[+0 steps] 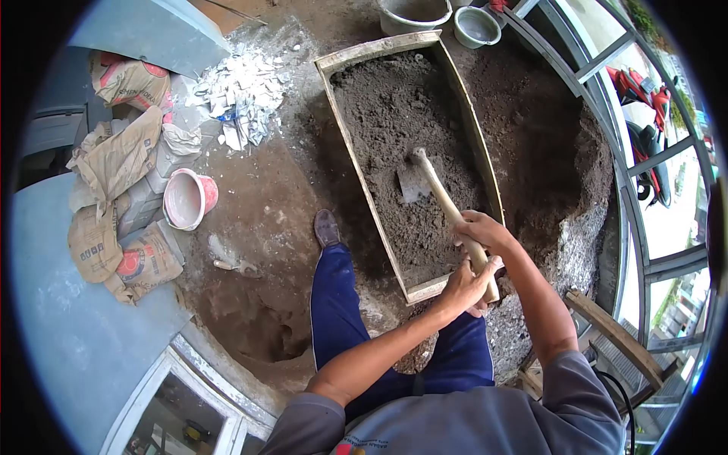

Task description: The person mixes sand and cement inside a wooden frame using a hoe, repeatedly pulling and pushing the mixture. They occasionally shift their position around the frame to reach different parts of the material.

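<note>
A hoe (442, 189) with a pale wooden handle slants across a long wooden mixing trough (362, 186). Its flat metal blade rests partly sunk in the dark, crumbly mix (394, 106) that fills the trough. My left hand (464, 290) is wrapped round the handle near its butt end, beyond the trough's near edge. Farther up the handle, over the trough's right side, my right hand (485, 230) is closed on it. Some fingers of both hands are hidden behind the handle.
Left of the trough stand a whitish-pink bucket (186, 199), cement bags (144, 258) and white rubble (246, 87). A trowel (236, 265) lies near a sand pile (254, 322). Basins (477, 27) sit beyond the trough. A wooden bench (614, 337) and metal frame (607, 57) border the right.
</note>
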Demonstrator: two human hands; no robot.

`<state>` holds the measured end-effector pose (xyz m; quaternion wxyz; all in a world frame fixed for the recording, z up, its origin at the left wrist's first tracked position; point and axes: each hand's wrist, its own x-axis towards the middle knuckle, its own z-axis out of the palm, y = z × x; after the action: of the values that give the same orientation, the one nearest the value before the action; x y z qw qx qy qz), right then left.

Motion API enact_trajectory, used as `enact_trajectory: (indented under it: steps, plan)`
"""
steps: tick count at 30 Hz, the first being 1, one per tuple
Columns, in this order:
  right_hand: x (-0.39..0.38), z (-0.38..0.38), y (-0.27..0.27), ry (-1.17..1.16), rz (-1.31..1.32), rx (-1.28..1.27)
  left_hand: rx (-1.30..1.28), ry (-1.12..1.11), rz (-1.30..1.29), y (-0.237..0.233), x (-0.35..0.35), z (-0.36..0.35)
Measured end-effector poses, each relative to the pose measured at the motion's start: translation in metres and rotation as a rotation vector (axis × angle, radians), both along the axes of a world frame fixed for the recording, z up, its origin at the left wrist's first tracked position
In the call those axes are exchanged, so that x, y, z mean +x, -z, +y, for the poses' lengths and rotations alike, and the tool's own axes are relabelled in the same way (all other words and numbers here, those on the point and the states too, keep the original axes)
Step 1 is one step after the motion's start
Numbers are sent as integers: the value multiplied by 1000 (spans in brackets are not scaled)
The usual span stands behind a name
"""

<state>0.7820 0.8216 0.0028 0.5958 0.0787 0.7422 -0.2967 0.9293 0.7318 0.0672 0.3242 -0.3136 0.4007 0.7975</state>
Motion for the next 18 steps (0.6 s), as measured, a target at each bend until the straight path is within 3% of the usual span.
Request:
enact_trajectory:
  steps: [2, 4, 7, 9, 11, 12, 15, 18]
  plan:
    - [20, -3, -38, -212, 236, 133, -31, 153, 47, -3, 11, -57]
    - [37, -17, -82, -294, 280, 179, -163, 178, 56, 8, 30, -125]
    - [72, -8, -53, -381, 534, 262, -542, 92, -54, 46, 99, -239]
    - [84, -15, -34, -444, 527, 306, -862, 139, -125, 79, 169, -322]
    - [103, -15, -14, -373, 522, 380, -1053, 210, -226, 84, 243, -395]
    - [111, -20, -16, -319, 552, 411, -1080, 238, -331, 109, 295, -428]
    - [110, -26, -20, -334, 416, 456, -1093, 374, -542, 45, 353, -478]
    - [109, -37, -38, -357, 427, 497, -968, 358, -651, 26, 396, -506]
